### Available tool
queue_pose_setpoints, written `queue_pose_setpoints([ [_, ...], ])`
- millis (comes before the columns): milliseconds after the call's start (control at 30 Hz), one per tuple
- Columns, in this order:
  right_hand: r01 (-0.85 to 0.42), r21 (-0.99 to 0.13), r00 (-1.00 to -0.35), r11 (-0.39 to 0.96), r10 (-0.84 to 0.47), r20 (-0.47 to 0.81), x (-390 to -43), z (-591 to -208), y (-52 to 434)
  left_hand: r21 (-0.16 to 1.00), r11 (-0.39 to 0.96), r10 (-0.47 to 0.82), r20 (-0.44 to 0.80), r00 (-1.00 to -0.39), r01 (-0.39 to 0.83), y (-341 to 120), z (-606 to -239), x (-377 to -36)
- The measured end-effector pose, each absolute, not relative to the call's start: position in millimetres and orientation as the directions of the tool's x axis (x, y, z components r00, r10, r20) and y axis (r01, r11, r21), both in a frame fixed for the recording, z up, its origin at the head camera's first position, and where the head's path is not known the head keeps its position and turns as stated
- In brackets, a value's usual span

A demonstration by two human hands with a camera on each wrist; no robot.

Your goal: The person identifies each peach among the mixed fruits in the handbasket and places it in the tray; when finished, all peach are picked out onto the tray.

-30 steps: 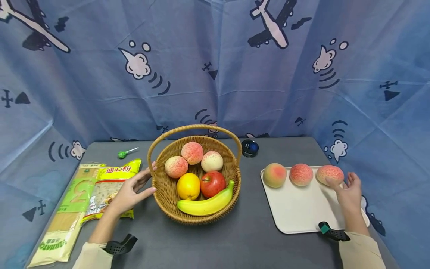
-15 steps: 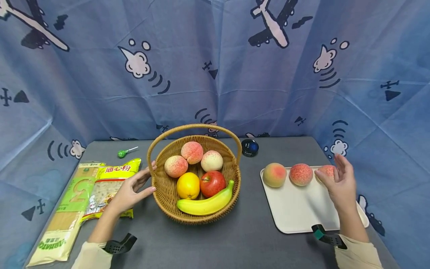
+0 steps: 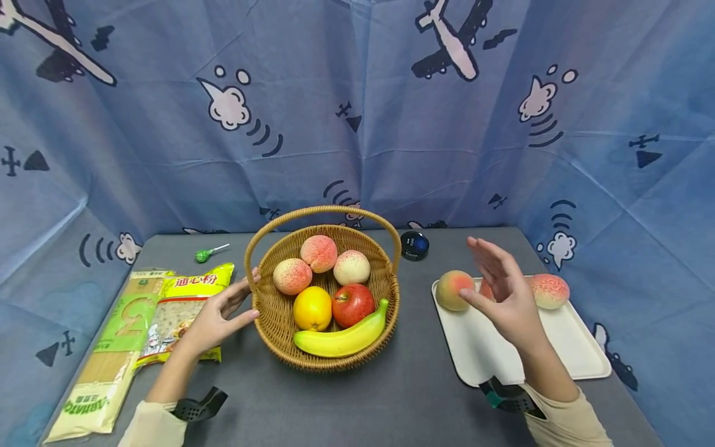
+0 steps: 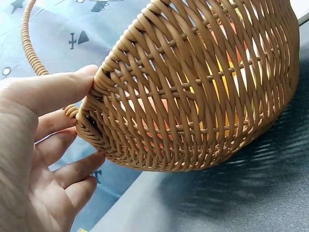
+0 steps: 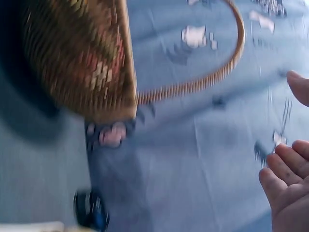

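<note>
A wicker basket point(image 3: 268, 338) stands mid-table with three peaches point(image 3: 319, 253), an orange point(image 3: 312, 308), a red apple point(image 3: 354, 305) and a banana point(image 3: 341, 338) in it. My left hand point(image 3: 215, 323) holds its left rim beside the handle base, the thumb point(image 4: 72, 87) on the near side and the fingers point(image 4: 79, 166) on the far side. Over a white tray point(image 3: 480, 360) is my right hand point(image 3: 511, 304), empty, thumb and fingers spread apart. On the tray lie a yellowish peach point(image 3: 451, 290), a pink peach point(image 3: 485, 289) mostly hidden by that hand, and another peach point(image 3: 550, 292) at the right.
Left of the basket lie a green noodle pack point(image 3: 106, 366) and a yellow pasta bag point(image 3: 181, 310). A green lollipop point(image 3: 203, 255) is behind them. A round dark tin point(image 3: 414, 246) sits behind the basket's right side. A blue printed curtain point(image 3: 357, 124) closes off the back.
My right hand has moved left, away from the rightmost peach, with nothing in it, and now covers the middle peach. The left hand and the basket have stayed in place.
</note>
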State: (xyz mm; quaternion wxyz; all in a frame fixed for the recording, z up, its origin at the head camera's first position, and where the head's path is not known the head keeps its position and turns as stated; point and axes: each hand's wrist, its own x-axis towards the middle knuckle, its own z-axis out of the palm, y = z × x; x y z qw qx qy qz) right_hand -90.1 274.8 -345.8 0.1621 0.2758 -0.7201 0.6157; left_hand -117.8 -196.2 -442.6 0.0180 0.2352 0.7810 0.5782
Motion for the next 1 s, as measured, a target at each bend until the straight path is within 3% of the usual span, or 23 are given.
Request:
queue_pose_setpoints([
  [400,-0.608,-0.788,-0.724,0.095,-0.473,0.502,-103,-316,182,0.915,0.224,0.387,0.233,-0.892,0.336,-196,-443,-119],
  [667,-0.525,-0.844,-0.755,0.107,-0.517,0.404,-144,-314,131,0.909,0.215,0.394,0.253,-0.884,0.357,-197,-444,-118],
  [1000,-0.403,-0.859,-0.808,0.317,-0.564,0.171,-191,-333,93,0.91,0.265,0.356,0.213,-0.91,0.317,-197,-444,-117],
])
